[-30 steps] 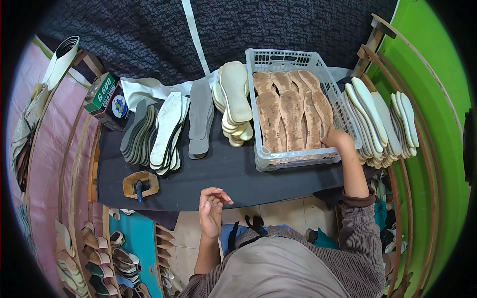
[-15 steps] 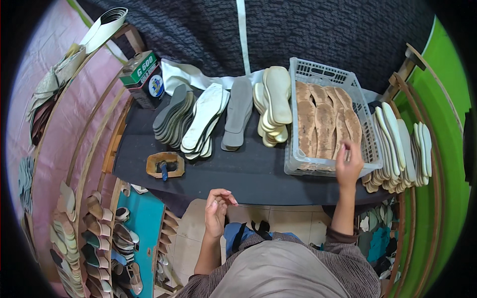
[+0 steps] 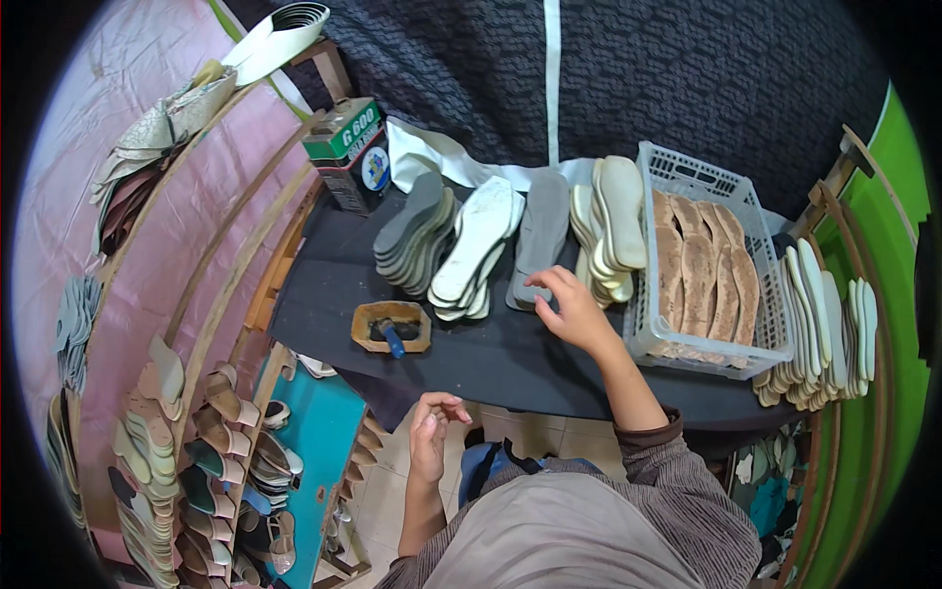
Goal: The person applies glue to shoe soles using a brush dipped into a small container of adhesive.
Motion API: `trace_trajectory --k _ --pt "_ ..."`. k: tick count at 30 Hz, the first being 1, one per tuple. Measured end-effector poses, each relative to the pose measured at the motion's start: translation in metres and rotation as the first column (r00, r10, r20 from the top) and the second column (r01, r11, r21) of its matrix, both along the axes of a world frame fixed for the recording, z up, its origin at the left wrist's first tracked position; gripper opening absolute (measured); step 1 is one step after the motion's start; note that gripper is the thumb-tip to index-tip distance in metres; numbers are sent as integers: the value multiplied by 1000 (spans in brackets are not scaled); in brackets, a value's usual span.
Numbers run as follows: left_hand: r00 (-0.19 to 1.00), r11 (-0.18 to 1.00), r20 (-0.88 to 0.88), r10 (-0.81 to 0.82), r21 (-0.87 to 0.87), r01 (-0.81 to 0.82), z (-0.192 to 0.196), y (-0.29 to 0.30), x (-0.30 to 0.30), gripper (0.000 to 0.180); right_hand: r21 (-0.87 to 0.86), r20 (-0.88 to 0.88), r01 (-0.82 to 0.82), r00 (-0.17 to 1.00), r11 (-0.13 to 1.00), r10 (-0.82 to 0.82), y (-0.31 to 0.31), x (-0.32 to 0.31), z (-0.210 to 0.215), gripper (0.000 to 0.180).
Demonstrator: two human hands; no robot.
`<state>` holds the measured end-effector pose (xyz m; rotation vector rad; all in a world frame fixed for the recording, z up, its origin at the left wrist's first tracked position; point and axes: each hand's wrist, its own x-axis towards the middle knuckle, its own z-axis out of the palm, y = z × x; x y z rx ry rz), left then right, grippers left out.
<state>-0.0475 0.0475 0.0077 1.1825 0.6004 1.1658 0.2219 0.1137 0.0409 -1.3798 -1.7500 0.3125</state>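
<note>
Grey foam insole (image 3: 542, 236) — flat, matte — touched by right hand (image 3: 574, 312), fingers spread; left hand (image 3: 432, 424) loosely curled, holding nothing.

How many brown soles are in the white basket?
4 show in the white basket: brown soles standing on edge side by side, from its left wall to its right. More may hide beneath. The right hand rests just left of it.

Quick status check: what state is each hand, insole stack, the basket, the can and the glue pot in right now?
right hand: fingers spread, resting on the grey insole, gripping nothing
left hand: empty, fingers curled, off the table
grey insole stack: fanned, overlapping
white insole stack: fanned, overlapping
cream insole stack: piled
basket: holds brown insoles on edge
green can: upright, closed
glue pot: open, brush inside
</note>
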Motion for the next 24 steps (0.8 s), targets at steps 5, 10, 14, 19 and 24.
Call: trace_trajectory --k 5,10,14,19,24 --pt "994 994 12 109 12 -109 9 23 -35 42 -49 177 360 921 932 -346 66 -8 -54 46" --pt "991 991 15 133 31 -134 19 44 -60 41 -266 275 607 792 749 -545 99 -9 -86 72" --pt "992 992 -9 123 21 -123 17 62 -78 42 -333 204 597 801 730 -562 105 -12 -88 71" --pt "997 998 -33 63 6 -63 18 87 -93 42 -257 129 628 776 734 -618 91 -15 -65 61" --pt "999 999 -10 -54 -3 54 27 108 -93 37 -158 -298 455 825 877 -481 50 -28 -28 51"
